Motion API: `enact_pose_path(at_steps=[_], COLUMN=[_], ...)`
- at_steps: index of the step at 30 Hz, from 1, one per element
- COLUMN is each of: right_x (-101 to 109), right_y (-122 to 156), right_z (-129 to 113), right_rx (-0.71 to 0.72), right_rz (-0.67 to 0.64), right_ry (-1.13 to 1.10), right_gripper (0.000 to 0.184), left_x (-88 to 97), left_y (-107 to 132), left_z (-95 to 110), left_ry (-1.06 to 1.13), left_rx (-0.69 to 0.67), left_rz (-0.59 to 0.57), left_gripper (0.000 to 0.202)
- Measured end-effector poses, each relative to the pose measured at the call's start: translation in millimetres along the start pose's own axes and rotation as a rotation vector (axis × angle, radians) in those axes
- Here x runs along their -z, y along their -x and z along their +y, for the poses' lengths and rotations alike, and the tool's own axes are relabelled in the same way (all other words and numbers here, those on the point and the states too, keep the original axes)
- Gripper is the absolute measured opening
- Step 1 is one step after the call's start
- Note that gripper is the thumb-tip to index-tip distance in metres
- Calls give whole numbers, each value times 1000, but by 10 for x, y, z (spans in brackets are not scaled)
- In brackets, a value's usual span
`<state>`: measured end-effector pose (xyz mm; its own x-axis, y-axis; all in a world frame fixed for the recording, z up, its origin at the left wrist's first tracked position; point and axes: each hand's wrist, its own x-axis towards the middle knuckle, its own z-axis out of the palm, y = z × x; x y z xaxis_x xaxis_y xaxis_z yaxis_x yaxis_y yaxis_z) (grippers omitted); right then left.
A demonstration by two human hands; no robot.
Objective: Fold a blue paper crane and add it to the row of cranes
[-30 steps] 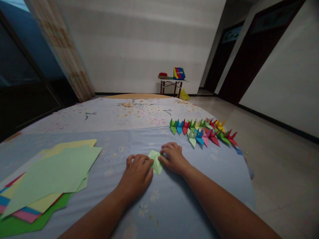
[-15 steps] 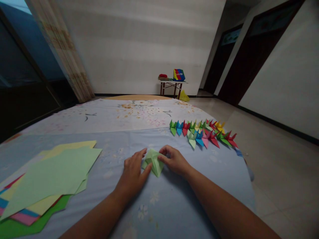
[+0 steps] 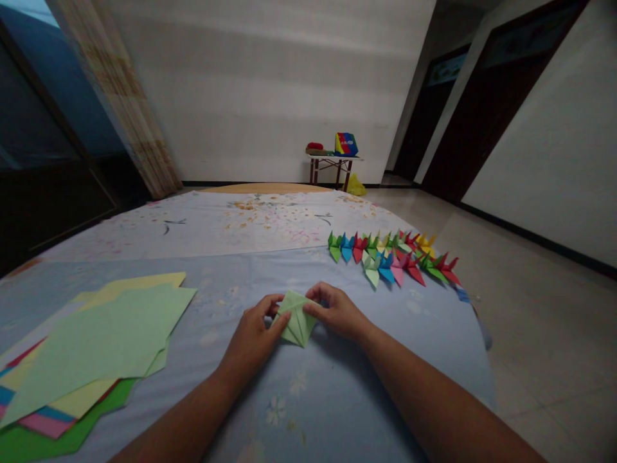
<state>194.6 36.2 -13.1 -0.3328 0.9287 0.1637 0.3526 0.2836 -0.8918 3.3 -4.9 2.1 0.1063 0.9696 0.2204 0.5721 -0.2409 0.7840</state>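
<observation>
A pale green piece of folded origami paper (image 3: 298,319), roughly diamond-shaped with creases down its middle, is held low over the blue cloth. My left hand (image 3: 260,325) pinches its left corner, thumb on top and fingers behind. On the opposite side, my right hand (image 3: 335,310) grips the right corner between thumb and curled fingers. The paper's underside and the tips of the fingers behind it are hidden.
Loose coloured paper sheets (image 3: 106,334) lie in an untidy stack at the left. Two rows of folded paper cranes (image 3: 396,267) stand at the right edge of the table. A small side table (image 3: 332,159) with a colourful bag is by the wall.
My left fingers have closed in from a more stretched pose to pinch the paper's left corner. The paper now looks flatter and more squarely diamond-shaped. My right hand has barely moved.
</observation>
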Motion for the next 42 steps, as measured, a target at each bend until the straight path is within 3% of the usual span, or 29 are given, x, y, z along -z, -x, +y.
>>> enact_pose_path(at_steps=[8,19,27,32,42], right_x=[-14,-14,1,-24,-41], right_y=[-1,13,72,94,65], right_z=[44,-45,-186,-241,-153], right_rx=[21,-17,265,349,112], right_rz=[-20,-19,195,192,132], right_ry=[47,-62,215,266,-44], right_gripper=[18,16,4,3,12], left_x=[-3,-2,1,-26,-18], left_y=[0,-20,-14,-3,-24], left_z=[12,-36,-43,-39,-62], left_ry=[-12,-24,-129,-45,-78], left_rx=[-5,-51,-156,-69,-176], left_rz=[1,70,180,114,210], left_gripper=[33,32,25,29,29])
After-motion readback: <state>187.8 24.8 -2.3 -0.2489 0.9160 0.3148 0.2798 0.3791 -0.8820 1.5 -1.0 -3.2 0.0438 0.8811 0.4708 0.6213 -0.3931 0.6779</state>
